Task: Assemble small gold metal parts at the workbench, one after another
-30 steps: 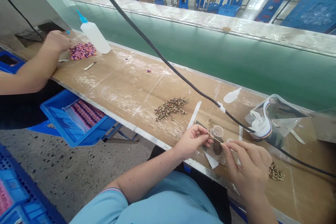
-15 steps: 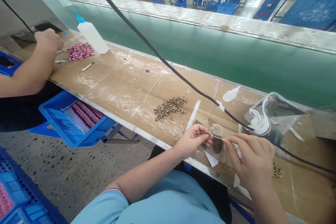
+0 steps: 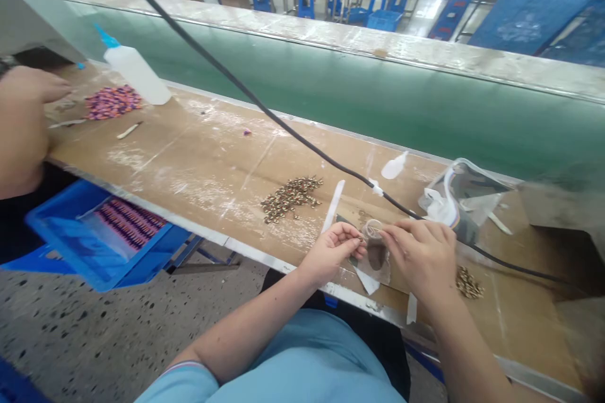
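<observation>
Right hand [image 3: 420, 255] has come nearer the left hand [image 3: 332, 250], reaching the round, clear plastic cup [image 3: 373, 230] between them. Its fingers pinch; what they hold, I cannot tell. Left fingertips seemingly grip a tiny brown piece [image 3: 362, 238] beside the cup. Likely step: working at the cup; next calls for steadiness.

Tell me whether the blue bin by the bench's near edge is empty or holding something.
The blue bin is holding something: rows of dark and pink pieces lie inside, with bare blue showing beside them.
</observation>
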`<state>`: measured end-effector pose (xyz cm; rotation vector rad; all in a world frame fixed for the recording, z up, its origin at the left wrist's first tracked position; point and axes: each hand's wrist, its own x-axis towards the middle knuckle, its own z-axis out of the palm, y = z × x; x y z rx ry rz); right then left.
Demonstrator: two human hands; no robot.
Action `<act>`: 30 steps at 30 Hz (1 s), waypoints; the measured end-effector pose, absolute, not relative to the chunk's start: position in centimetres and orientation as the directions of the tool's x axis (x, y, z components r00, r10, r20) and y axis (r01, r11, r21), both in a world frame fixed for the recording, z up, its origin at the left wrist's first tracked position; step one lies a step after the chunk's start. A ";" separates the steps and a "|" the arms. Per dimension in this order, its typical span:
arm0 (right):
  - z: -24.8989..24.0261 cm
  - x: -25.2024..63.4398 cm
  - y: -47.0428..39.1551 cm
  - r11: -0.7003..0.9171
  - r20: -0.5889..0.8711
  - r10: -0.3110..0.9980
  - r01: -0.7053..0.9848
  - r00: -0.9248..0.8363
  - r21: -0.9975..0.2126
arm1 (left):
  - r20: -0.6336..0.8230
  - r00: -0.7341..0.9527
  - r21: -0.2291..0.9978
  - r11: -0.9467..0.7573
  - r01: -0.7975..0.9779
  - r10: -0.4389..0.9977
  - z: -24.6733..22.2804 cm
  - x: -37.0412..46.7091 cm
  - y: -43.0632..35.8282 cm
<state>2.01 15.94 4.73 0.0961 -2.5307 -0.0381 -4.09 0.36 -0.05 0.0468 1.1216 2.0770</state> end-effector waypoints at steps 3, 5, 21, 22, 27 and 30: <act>4.5 2.4 15.5 0.999 0.524 -0.026 -0.047 -0.851 -0.026 | -0.313 -0.716 0.761 -0.286 -0.582 0.624 0.2 -4.0 0.2; 4.6 3.1 15.4 0.996 0.511 0.005 -0.040 -0.859 -0.077 | -0.317 -0.718 0.774 -0.269 -0.573 0.619 0.3 -4.0 0.1; 2.4 12.9 20.8 0.813 0.167 0.511 0.411 -0.843 -0.412 | -0.311 -0.716 0.800 -0.235 -0.552 0.625 0.6 -3.8 0.0; 2.3 12.9 20.6 0.813 0.161 0.510 0.412 -0.845 -0.412 | -0.308 -0.715 0.802 -0.233 -0.550 0.627 0.6 -3.6 -0.1; 1.8 12.8 20.3 0.825 0.183 0.487 0.382 -0.854 -0.417 | -0.317 -0.688 0.810 -0.192 -0.555 0.652 0.5 -2.7 -0.4; 1.6 12.9 20.4 0.835 0.203 0.482 0.377 -0.852 -0.400 | -0.310 -0.679 0.813 -0.185 -0.553 0.666 0.3 -2.5 -0.5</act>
